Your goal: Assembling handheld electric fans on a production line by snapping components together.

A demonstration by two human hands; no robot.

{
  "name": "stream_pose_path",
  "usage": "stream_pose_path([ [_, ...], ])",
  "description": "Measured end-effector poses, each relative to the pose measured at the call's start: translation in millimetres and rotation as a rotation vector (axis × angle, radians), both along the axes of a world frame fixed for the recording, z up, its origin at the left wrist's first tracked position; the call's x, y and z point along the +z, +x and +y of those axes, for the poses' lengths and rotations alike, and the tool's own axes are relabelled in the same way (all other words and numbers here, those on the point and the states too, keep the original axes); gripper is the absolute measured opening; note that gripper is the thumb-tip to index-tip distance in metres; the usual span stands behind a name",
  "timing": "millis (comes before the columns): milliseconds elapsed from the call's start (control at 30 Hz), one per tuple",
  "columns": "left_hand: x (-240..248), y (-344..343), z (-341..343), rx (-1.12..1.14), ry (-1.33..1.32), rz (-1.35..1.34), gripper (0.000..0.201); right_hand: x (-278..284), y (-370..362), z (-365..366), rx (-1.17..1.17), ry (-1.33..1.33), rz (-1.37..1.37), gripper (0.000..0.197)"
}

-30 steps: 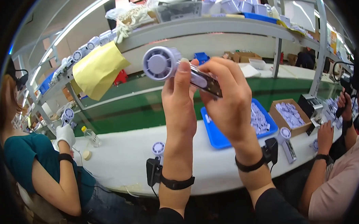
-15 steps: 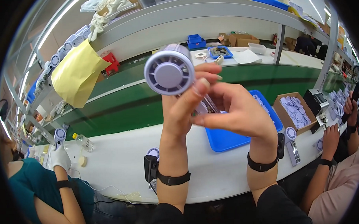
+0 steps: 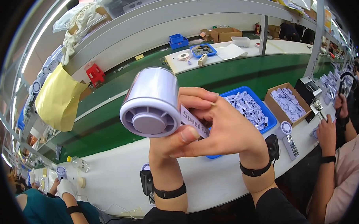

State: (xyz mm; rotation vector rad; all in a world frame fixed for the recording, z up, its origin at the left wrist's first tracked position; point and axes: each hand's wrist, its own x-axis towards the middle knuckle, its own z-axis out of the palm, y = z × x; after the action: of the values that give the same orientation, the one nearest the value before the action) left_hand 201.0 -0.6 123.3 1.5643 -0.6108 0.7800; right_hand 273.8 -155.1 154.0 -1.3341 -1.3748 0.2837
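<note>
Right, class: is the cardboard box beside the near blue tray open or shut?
Open: the view looks straight into the cardboard box, where lavender plastic parts lie heaped and uncovered.

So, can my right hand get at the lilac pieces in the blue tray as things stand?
Probably yes: the open blue tray lies beyond your right hand, with nothing covering its visible lilac pieces. That hand is at the handheld fan, though, so it would likely have to leave that first.
</note>
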Motion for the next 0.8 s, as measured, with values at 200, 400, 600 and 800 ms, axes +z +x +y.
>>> stream_pose_path([
  [200,-5,3,-6,-0.128,-0.218,0.044,0.086,2,-11,0,-0.214,0.036,-0.191,0.046],
  [400,15,1,-25,-0.148,-0.452,0.048,0.082,17,-12,-14,-0.256,-0.174,-0.047,0.045],
  [600,26,-24,-12,0.339,-0.455,0.277,0.084,19,-5,-23,-0.345,-0.371,-0.088,0.044],
  [800,33,-65,9,1.066,0.277,0.832,0.068,-9,-10,-30,-0.553,-0.313,-0.501,0.046],
])
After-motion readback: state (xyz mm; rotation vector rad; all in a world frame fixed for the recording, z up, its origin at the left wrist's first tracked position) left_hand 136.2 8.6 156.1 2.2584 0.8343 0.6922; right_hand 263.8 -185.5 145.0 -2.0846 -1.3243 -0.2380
